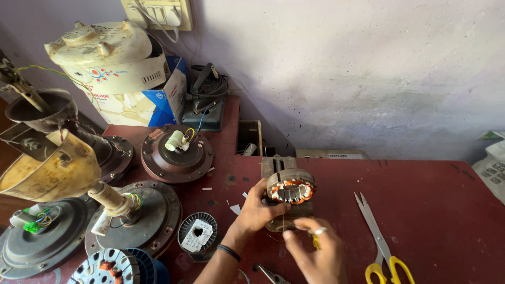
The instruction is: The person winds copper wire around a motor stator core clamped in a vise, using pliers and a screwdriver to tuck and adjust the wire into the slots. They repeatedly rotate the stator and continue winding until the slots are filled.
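Item: motor stator (290,190), copper-wound, mid red surface (421,210); likely heavy, rigid at the steel rim, windings fragile. My left hand (256,210) grips that rim, fingers curled; my right hand (318,252), fingers pressed together, pinches a thin wire (283,227).

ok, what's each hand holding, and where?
Left hand grips the motor stator by its left rim. Right hand pinches a thin wire; exact hold unclear.

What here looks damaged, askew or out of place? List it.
Small white scraps litter the red table beside the left hand, which steadies the stator. A dented cream fan canopy lies tipped on its side at left.
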